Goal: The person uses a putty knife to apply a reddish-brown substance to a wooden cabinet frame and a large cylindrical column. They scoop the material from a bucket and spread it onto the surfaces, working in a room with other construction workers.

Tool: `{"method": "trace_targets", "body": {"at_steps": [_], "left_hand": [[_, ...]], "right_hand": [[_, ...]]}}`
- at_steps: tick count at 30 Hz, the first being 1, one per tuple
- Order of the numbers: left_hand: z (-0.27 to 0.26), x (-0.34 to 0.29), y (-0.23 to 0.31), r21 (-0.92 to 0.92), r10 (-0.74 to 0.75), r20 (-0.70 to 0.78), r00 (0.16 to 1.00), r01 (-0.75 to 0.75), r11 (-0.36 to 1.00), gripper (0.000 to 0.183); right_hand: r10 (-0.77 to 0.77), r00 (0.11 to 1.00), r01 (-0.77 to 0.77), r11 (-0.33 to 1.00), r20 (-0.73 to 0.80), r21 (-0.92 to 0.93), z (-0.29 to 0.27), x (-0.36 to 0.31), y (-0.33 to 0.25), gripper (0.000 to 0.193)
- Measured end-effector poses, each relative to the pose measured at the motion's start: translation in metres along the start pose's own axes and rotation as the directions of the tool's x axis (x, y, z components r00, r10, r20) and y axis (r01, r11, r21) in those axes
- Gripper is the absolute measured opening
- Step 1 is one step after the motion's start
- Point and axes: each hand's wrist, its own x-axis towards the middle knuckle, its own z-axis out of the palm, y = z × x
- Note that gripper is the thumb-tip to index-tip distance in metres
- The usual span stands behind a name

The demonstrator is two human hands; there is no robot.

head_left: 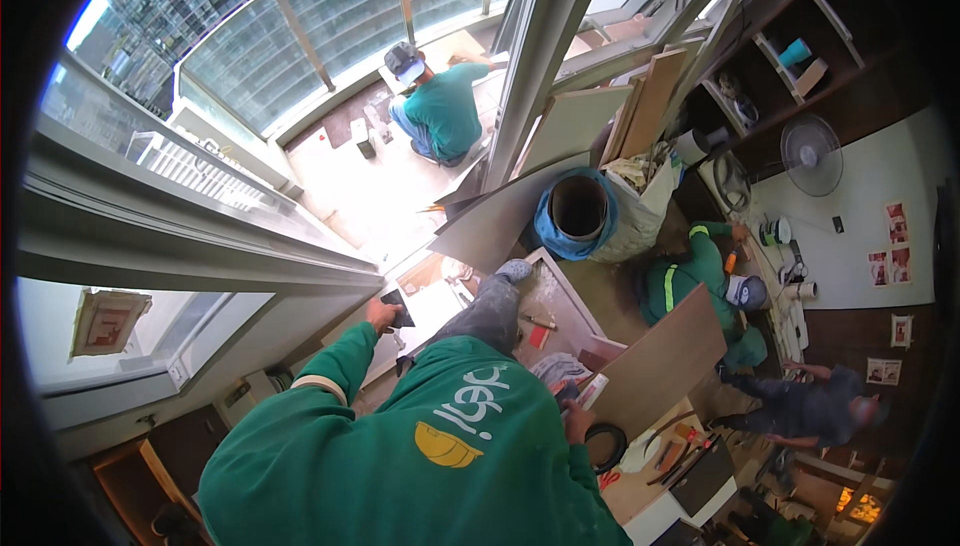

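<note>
Left fingers [383, 314] closed around dark object [403, 311]

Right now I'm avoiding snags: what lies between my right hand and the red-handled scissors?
A black coil lies between your right hand and the red-handled scissors in the head view.

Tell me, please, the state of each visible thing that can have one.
Left hand: closed on dark flat item.
Right hand: grip unclear.
Balcony doorway: open.
Round bin: open-topped.
Blue plastic: gathered around the bin.
Brown boards: standing, tilted.
Fan: spinning or still, unclear.
Black coil: looped.
</note>
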Motion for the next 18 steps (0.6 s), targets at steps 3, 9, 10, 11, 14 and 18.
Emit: {"method": "trace_targets", "body": {"at_steps": [3,9,10,11,14,18], "left_hand": [[0.002,-0.006,0.000,-0.052,-0.050,0.015,0.999,0.051,0.997,0.033],[0.010,0.006,-0.023,-0.107,-0.013,-0.005,1.000,0.012,0.994,0.028],[0.012,0.006,-0.027,-0.099,-0.008,-0.012,1.000,0.007,0.995,0.028],[0.012,0.007,-0.029,-0.091,-0.001,-0.024,1.000,-0.001,0.996,0.028],[0.011,0.013,-0.041,-0.085,0.004,-0.025,1.000,-0.006,0.996,0.030],[0.014,-0.010,-0.022,-0.075,-0.003,-0.015,1.000,0.002,0.997,0.032]], "right_hand": [[0.047,0.999,-0.043,0.985,0.015,-0.167,-0.002,-0.001,-0.005,0.033],[-0.016,0.997,0.032,0.976,0.076,-0.214,-0.011,0.007,0.013,0.030],[-0.024,0.998,0.036,0.969,0.054,-0.244,-0.014,0.010,0.019,0.031],[-0.034,0.999,0.043,0.962,0.038,-0.270,-0.013,0.011,0.021,0.033],[-0.003,1.000,0.005,0.981,0.009,-0.194,-0.012,0.009,0.010,0.035],[0.076,0.997,-0.070,0.981,0.028,-0.183,-0.017,0.009,-0.001,0.036]]}}
